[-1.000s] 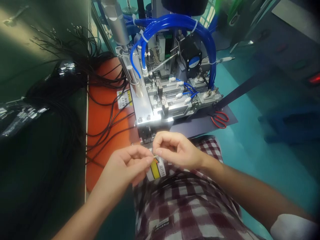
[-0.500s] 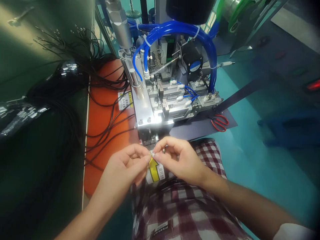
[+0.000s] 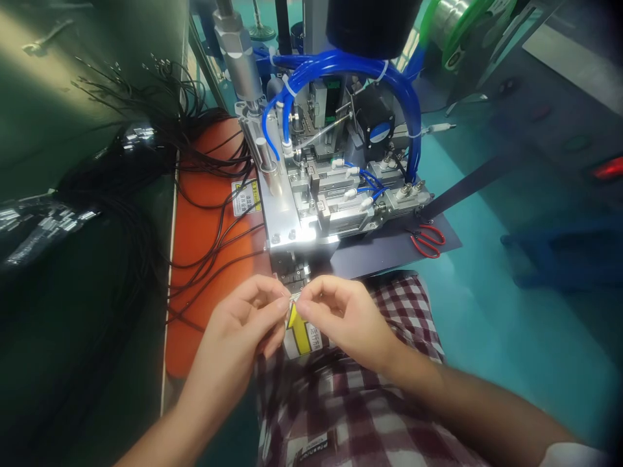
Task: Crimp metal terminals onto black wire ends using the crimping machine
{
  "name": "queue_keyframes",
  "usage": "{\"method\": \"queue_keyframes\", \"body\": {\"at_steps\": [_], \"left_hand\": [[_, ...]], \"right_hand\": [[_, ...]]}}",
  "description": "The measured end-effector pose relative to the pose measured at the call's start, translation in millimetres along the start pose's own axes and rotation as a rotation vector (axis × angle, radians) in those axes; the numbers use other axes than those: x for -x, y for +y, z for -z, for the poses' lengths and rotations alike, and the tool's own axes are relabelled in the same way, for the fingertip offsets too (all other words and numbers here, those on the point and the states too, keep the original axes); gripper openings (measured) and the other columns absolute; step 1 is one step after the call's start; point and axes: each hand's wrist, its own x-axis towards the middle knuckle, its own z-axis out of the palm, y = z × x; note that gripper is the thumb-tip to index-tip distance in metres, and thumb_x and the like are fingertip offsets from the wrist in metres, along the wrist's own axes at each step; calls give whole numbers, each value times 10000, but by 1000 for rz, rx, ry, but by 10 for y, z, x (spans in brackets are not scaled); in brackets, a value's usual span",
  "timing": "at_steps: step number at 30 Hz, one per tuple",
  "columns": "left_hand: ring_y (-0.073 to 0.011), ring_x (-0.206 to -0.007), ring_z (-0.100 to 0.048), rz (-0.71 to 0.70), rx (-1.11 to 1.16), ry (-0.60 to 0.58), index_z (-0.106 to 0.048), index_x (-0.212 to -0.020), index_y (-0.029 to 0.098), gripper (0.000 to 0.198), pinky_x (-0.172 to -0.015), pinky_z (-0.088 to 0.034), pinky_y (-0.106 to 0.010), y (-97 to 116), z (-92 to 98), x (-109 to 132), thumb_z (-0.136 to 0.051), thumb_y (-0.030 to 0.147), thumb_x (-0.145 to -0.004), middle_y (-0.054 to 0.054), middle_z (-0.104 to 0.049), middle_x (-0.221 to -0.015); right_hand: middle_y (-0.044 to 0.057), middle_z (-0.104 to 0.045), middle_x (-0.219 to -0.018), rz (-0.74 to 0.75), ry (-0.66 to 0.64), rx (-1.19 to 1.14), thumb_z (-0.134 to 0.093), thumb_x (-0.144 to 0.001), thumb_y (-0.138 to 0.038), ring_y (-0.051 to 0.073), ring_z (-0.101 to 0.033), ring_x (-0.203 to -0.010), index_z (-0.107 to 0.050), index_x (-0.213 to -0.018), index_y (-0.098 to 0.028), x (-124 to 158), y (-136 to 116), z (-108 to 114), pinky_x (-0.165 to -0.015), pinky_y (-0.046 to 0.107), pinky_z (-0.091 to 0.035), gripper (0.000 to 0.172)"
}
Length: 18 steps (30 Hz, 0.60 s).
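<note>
A single head-worn camera looks forward and down from above the person's lap, close over the left hand (image 3: 241,324) and right hand (image 3: 343,318), with the machine (image 3: 311,201) on the desk (image 3: 189,350) just beyond.

White label (image 3: 305,337) just under the fingertips, partly covered by the left hand (image 3: 241,324) and right hand (image 3: 343,318). It has a yellow arrow outlined in black, with black Chinese characters beside it; 运行方 is legible, the rest hidden.

Yellow-and-white sticker (image 3: 244,196) on the machine base, up and left of the left hand: lines of print too small to read.

Blue round sticker (image 3: 378,132) on the black fan, well above the right hand: unreadable.

Dark tag (image 3: 311,447) on checked cloth below the hands: white lettering, blurred.
</note>
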Motion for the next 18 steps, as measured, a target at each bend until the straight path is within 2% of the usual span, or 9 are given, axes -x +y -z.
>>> {"method": "queue_keyframes", "body": {"at_steps": [9,14,18], "left_hand": [[-78,-485,-292,-4,102,24,-585,-780,223,266,-530,-266,-222,-27,-47,15,-688,462,-832,85,-383,-467],[-89,-514,-344,-41,8,-23,-613,-805,222,273,-540,-271,-228,-35,-5,32,-655,485,-862,65,-426,-506],[-88,-540,-375,-80,-80,-16,-632,-833,218,280,-516,-274,-211,-28,-18,70,-668,496,-850,46,-474,-583]], "right_hand": [[-36,-558,-650,234,160,315,-593,-845,-211,96,-484,-556,-580,-735,-177,50,103,-172,-563,247,-390,116],[-15,-639,-709,156,-10,275,-631,-861,-246,102,-513,-582,-657,-797,-175,25,-6,45,-559,237,-415,99],[-8,-652,-723,220,-13,286,-618,-871,-195,108,-525,-600,-658,-796,-177,-2,-170,243,-575,241,-428,87]]}}
